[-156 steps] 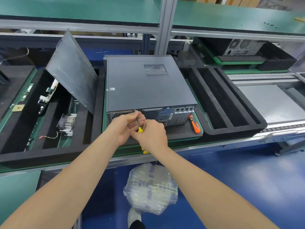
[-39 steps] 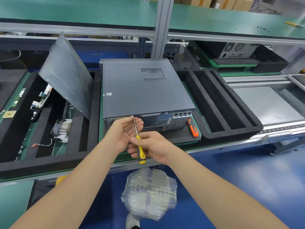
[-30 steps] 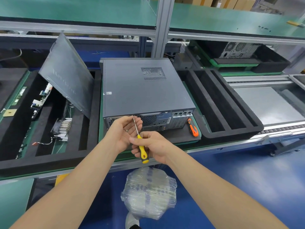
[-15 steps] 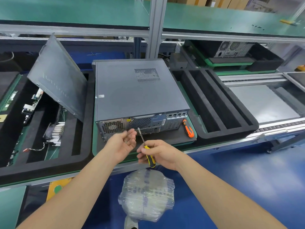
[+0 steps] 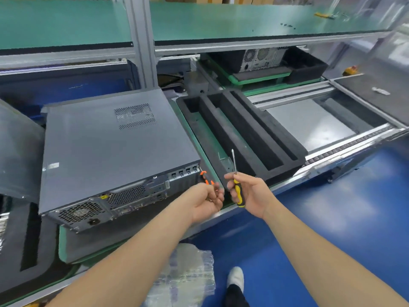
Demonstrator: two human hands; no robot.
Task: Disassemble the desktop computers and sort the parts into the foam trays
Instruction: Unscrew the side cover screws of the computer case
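Right hand (image 5: pixel 252 193) grips a yellow screwdriver (image 5: pixel 238 191). Left hand (image 5: pixel 207 199) is cupped palm-up, possibly around a screw, though blur hides it. Both are at the bench edge, beside the desktop computer (image 5: pixel 110 147); tilting that palm could drop the screw to the floor short of the foam tray (image 5: pixel 281 170).

Right hand (image 5: pixel 250 193) grips a yellow screwdriver (image 5: pixel 238 191) upright beside the curled left hand (image 5: pixel 207 199).

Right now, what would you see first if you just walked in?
A big grey computer case lies flat, left of centre. Near its right front corner, the right hand grips a yellow screwdriver, tip up. A black foam tray with long slots sits to the case's right.
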